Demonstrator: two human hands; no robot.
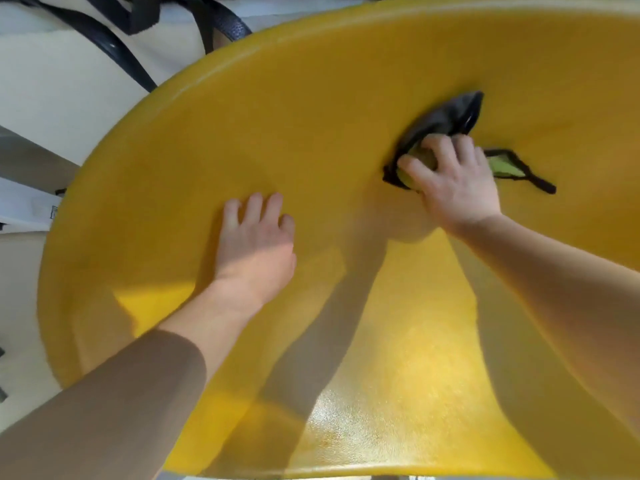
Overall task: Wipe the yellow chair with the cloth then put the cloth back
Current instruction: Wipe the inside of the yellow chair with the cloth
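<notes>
Yellow plastic of the chair (346, 98) spreads beneath us. We rest our left hand (254, 244) flat on its surface, fingers relaxed, holding nothing. Our right hand (453, 181) clutches the black-and-green cloth (446, 119), seemingly bunched, pressing it against the chair's curved shell.

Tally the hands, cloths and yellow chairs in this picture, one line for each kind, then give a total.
Hands: 2, the left hand flat on the seat and the right hand gripping the cloth
Cloths: 1, the black and green cloth
Yellow chairs: 1, the yellow chair
Total: 4
</notes>
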